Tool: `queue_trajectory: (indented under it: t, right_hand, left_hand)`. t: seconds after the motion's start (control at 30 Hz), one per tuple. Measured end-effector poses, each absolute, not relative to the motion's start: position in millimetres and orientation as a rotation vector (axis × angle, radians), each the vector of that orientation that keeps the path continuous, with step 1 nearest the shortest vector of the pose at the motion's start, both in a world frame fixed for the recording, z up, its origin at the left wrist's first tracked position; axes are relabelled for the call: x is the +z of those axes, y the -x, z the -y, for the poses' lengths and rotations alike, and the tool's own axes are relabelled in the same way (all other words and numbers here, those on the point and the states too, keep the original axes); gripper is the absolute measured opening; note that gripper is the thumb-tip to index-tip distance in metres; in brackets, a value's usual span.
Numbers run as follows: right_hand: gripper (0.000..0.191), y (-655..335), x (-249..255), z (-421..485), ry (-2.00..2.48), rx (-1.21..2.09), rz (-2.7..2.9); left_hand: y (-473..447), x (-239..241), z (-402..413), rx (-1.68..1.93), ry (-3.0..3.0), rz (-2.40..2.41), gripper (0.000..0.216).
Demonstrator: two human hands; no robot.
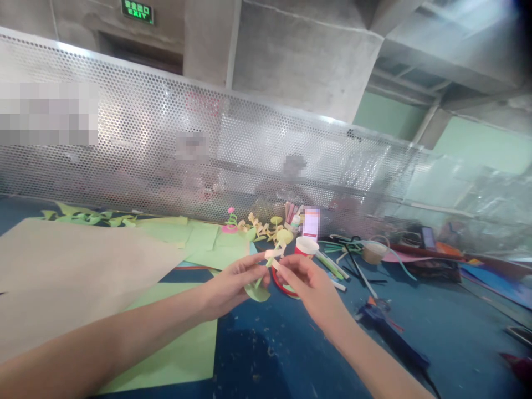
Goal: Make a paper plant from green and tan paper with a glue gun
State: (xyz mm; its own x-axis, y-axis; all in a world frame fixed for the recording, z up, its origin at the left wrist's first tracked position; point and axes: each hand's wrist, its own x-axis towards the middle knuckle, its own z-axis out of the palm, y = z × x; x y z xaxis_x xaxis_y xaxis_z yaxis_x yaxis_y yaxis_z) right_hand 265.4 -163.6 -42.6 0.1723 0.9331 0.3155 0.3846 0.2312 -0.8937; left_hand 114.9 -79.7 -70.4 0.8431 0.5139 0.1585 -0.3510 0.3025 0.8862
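Observation:
My left hand (235, 282) and my right hand (305, 285) meet above the blue table, fingers pinched together on a small green paper flower (277, 246). The flower has a pale stem, a round yellow-green top and a green leaf (256, 292) hanging below my left fingers. A short white strip lies between the fingertips of both hands. Just behind my right hand lies a red tape ring (279, 284), and a red-and-white paper cup (306, 246) stands beyond it.
A large beige sheet (75, 277) and green paper sheets (183, 349) cover the left of the blue table (436, 332). Finished paper flowers (257, 224), straws, a glue gun (376, 313) and a small bowl (374, 252) lie beyond. A perforated metal screen (166, 144) runs along the far edge.

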Motion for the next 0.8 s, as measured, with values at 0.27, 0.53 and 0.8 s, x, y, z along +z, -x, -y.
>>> queue_trajectory:
  t: [0.27, 0.53, 0.8]
  right_hand:
    - [0.027, -279.2, -33.8, 182.0, 1.431, 0.411, 1.536]
    - [0.041, -284.5, -23.2, 194.7, 1.508, -0.285, 1.952]
    - [0.013, -262.8, -8.5, 190.9, 1.384, -0.499, 2.306]
  left_hand:
    - [-111.9, -68.5, 76.7, 0.605, -1.241, -0.253, 0.018]
    - [-113.0, -66.0, 79.5, 0.604, -1.339, -0.288, 0.021]
    - [-115.1, -72.6, 80.7, 0.545, -1.616, -0.316, 0.020]
